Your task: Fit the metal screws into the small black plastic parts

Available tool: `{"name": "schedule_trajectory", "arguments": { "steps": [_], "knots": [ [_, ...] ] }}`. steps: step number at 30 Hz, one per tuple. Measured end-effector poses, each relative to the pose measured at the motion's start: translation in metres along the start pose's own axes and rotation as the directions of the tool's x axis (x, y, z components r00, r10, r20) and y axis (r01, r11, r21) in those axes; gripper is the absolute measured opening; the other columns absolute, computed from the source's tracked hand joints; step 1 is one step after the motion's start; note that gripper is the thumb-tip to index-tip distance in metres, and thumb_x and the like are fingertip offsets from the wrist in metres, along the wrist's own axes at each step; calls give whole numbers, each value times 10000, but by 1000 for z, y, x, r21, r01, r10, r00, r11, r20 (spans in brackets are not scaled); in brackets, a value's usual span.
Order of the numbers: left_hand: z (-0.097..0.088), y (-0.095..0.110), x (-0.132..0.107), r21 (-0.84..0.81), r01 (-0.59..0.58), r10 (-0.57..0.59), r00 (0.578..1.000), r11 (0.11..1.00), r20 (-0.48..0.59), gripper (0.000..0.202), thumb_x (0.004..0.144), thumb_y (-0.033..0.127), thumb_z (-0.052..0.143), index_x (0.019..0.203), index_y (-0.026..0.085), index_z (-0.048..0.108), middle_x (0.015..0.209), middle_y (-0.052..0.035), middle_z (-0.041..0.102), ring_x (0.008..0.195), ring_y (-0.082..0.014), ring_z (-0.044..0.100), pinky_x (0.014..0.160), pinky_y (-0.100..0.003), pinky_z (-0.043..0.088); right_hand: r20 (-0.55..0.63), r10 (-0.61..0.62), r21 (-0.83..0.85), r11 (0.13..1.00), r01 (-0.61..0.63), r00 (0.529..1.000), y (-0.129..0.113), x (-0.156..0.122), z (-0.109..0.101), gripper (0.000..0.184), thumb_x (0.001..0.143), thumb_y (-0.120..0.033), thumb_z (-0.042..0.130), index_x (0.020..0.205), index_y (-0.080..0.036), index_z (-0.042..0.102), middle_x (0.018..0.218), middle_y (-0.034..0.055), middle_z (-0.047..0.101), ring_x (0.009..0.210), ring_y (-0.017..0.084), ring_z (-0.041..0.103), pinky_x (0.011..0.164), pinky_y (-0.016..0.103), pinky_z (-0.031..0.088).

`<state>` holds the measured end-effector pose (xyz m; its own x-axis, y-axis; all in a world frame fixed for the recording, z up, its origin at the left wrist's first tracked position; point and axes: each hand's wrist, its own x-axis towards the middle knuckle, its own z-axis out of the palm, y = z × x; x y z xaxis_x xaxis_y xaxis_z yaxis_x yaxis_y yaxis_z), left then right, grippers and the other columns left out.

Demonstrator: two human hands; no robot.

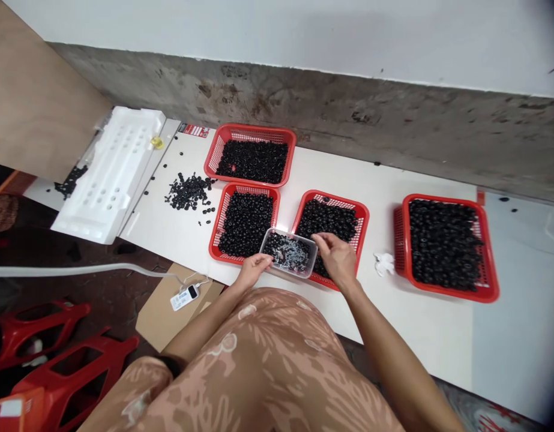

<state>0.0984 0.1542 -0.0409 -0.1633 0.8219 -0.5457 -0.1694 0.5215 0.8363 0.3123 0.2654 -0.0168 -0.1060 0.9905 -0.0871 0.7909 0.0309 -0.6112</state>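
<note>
Table clearance: open lane right of centre.
The bare tabletop (380, 210) runs between middle basket (364, 231) and rightmost basket (401, 243), narrowed by a white scrap (384, 264); a clear container (299, 273) obstructs the near end of the gap between middle basket and near-left basket (219, 225).

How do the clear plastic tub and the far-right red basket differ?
The clear plastic tub is smaller; the far-right red basket is larger. The tub is colourless, the basket red. The left hand and right hand hold the tub; neither touches the basket. Both contain small black parts.
</note>
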Motion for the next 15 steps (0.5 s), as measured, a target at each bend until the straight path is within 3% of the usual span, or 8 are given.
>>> {"name": "schedule_trajectory", "arguments": {
  "steps": [4,8,12,15],
  "knots": [
    [-4,-2,2,-35,6,-7,999,999,-40,408,702,461,702,908,109,683,810,-78,677,729,-147,580,721,-267,440,181,-94,-36,994,102,979,1,-7,37,253,898,-369,511,953,-235,719,874,31,724,756,189,660,669,258,437],
    [-6,-6,7,-16,29,-30,998,999,-62,400,683,436,720,908,108,678,820,-69,675,702,-131,569,703,-258,437,314,-162,-147,965,216,936,-2,-8,71,258,893,-240,497,1069,-216,684,1023,49,698,878,191,650,736,266,455],
    [-5,-8,12,-37,37,-40,996,999,-83,385,664,422,738,890,117,672,814,-58,668,682,-125,573,684,-257,448,413,-225,-224,914,339,882,-9,-2,85,343,919,-175,410,1185,-213,623,1130,90,642,891,189,639,707,262,446],
    [-6,-9,13,-60,51,-56,995,997,-77,364,658,393,749,880,116,669,812,-55,662,672,-117,575,675,-249,453,456,-211,-273,891,362,865,-10,-1,87,328,938,-184,374,1124,-218,641,1122,93,628,850,197,638,665,264,430]
  ]
}}
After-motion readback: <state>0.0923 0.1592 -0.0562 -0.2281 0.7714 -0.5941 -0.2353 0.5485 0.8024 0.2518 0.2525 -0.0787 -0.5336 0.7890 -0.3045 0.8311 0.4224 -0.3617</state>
